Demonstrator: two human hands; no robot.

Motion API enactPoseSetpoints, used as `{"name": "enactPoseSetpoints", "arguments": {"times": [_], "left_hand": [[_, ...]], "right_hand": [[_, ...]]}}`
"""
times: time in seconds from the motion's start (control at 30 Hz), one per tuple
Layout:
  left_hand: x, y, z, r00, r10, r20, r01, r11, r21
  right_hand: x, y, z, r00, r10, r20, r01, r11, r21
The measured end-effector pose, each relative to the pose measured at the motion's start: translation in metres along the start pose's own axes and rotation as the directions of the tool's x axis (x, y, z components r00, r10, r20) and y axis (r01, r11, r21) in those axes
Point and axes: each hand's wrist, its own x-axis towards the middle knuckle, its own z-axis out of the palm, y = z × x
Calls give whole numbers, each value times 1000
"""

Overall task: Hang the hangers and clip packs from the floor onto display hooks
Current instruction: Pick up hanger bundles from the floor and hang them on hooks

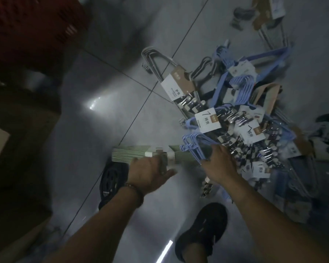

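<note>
The task seems to be in its early or middle part. A big pile (235,103) of hangers and clip packs lies on the grey tiled floor (106,114), from the centre out to 3 o'clock, and a few more packs (264,19) lie apart at 1 o'clock. No display hook is in view, so the picture does not show how many packs already hang. Most of the work probably remains.

The two hands are apart, both low near 6 o'clock. The left hand (150,171) grips a green hanger pack (129,153), which is lifted a little and points toward 9 o'clock. The right hand (217,164) reaches into the near edge of the pile and lies on a bundle of blue hangers (195,147). Its fingers are hidden among them, so it is not possible to tell if it already closes on the bundle.

Concerning writing, a white card (207,120) in the middle of the pile carries a large "7" and the characters "裤夹", with a small brown logo square that is too blurred to read. A second card (252,133), just toward 3 o'clock from it, shows "裤夹" too. A third card (176,88), white and brown, toward 12 o'clock, has small print that cannot be read. No brand name can be made out.

A red crate (36,25) stands at 10 o'clock.
</note>
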Motion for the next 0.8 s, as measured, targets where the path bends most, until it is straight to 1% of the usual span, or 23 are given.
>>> {"name": "enactPoseSetpoints", "arguments": {"times": [0.03,0.07,0.13,0.23,0.3,0.37,0.4,0.43,0.5,0.53,0.57,0.6,0.63,0.67,0.7,0.73,0.77,0.8], "left_hand": [[9,-2,-20,995,-26,94,28,999,-17],[16,-5,-34,989,-31,144,34,999,-23],[26,-6,-62,987,-17,159,16,1000,11],[27,-2,-107,989,-5,150,-11,994,108],[27,1,-143,987,45,156,-68,987,145],[30,9,-182,976,137,170,-158,980,118],[32,16,-199,966,194,172,-211,973,92],[37,22,-213,955,252,156,-265,962,69],[50,30,-228,935,341,100,-345,938,24],[58,32,-231,928,368,62,-368,930,-16],[64,35,-229,930,369,-2,-368,927,-80],[68,37,-222,941,320,-107,-335,926,-173],[68,42,-213,950,204,-234,-272,911,-309],[66,46,-200,945,14,-326,-177,862,-475],[59,51,-186,925,-198,-324,-71,749,-658],[51,55,-170,910,-356,-211,39,581,-813],[42,60,-153,909,-414,-51,132,401,-906],[34,64,-137,914,-394,99,207,243,-948]], "right_hand": [[-1,1,-6,1000,0,18,-1,998,56],[-4,1,-13,1000,-15,23,13,996,92],[-15,-4,-24,998,-68,1,67,990,123],[-36,-17,-31,972,-235,-30,236,965,117],[-51,-33,-32,941,-338,32,333,937,103],[-63,-52,-27,904,-423,65,419,905,69],[-67,-62,-24,888,-459,35,456,888,67],[-68,-69,-20,883,-469,-27,469,878,91],[-68,-83,-31,924,-352,-148,376,907,190],[-66,-86,-38,947,-273,-170,305,930,204],[-65,-86,-46,953,-230,-196,268,942,202],[-64,-85,-53,956,-190,-223,234,953,191],[-62,-82,-57,948,-157,-278,215,957,194],[-62,-79,-61,944,-117,-310,184,963,197],[-63,-78,-65,942,-89,-325,159,968,195],[-65,-77,-67,944,-75,-320,136,975,176],[-66,-75,-66,942,-66,-328,124,980,159],[-66,-72,-64,940,-51,-338,112,980,164]]}}
